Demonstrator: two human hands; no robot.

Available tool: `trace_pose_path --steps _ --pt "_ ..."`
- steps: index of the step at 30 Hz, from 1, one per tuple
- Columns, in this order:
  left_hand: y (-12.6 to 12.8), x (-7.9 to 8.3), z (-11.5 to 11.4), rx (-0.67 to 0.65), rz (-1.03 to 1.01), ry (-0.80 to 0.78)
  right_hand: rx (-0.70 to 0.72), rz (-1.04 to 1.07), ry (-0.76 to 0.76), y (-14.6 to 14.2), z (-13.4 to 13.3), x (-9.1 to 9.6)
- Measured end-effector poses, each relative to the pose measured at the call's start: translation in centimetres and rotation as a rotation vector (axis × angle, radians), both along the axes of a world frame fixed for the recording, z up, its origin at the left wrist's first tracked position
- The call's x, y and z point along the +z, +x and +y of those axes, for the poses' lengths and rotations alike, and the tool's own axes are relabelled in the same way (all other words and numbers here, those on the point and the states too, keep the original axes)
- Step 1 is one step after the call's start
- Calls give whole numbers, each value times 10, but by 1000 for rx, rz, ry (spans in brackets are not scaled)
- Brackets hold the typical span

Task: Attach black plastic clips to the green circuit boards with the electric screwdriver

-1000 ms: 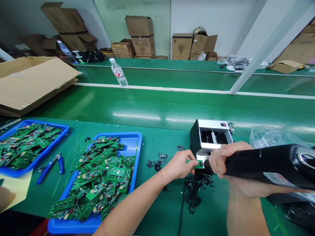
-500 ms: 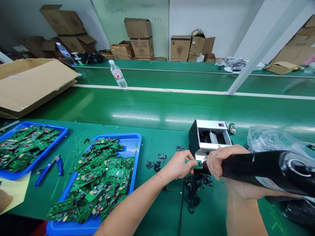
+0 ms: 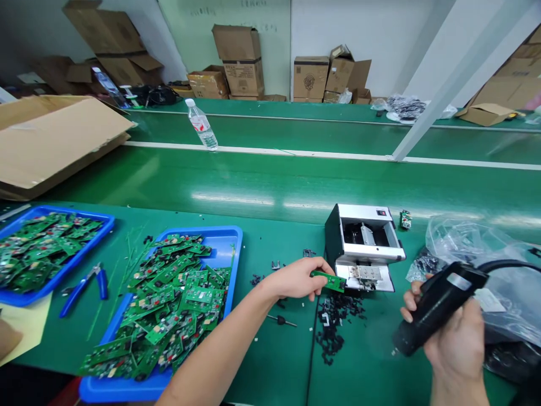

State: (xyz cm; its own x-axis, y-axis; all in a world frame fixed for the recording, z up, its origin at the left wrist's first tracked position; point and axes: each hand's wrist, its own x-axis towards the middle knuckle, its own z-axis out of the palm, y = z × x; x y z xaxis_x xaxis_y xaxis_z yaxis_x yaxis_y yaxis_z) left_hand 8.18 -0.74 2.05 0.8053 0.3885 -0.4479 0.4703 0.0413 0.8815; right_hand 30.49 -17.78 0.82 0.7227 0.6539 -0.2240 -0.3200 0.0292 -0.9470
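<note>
My left hand [image 3: 298,278] pinches a small green circuit board [image 3: 329,280] and holds it just in front of the small black and silver machine [image 3: 363,246]. My right hand [image 3: 454,337] grips a black electric screwdriver [image 3: 435,307] with a cable, tip pointing down and left, away from the board. A heap of small black plastic parts [image 3: 336,322] lies on the green mat below the board. A loose screwdriver bit [image 3: 281,321] rests near my left forearm.
A blue tray [image 3: 230,242] heaped with green circuit boards sits at lower left, a second blue tray [image 3: 91,225] further left, blue pliers [image 3: 87,283] between them. A clear plastic bag [image 3: 477,248] lies at right. A water bottle [image 3: 203,125] stands beyond the conveyor belt [image 3: 253,180], a cardboard box [image 3: 54,141] at left.
My right hand has pulled the screwdriver back from the board, down and to the right. My left hand still holds the board at the machine.
</note>
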Motion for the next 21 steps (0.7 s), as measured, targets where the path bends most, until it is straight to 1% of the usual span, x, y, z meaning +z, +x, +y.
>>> trace_pose_path --steps 3,6,9,12,15,17,19,21 --pt "-2 -1 5 40 -68 -31 -88 -88 -176 6 -12 -28" --pt "-2 -2 9 110 -128 -84 -128 -244 -381 14 -20 -47" --pt "-2 -2 11 141 -139 -111 -107 -470 -636 21 -27 -56" --pt "-3 -2 12 158 -172 -139 -70 -684 -791 22 -30 -56" --pt "-6 -2 12 166 -210 -135 -57 -877 -865 19 -32 -54" --pt "-8 -2 11 180 -206 -121 -61 -999 -867 16 -35 -55" --pt "-9 -2 11 186 -194 -115 -82 -1116 -810 12 -40 -56" --pt "-10 -2 10 183 -191 -102 -100 -1224 -695 4 -45 -57"
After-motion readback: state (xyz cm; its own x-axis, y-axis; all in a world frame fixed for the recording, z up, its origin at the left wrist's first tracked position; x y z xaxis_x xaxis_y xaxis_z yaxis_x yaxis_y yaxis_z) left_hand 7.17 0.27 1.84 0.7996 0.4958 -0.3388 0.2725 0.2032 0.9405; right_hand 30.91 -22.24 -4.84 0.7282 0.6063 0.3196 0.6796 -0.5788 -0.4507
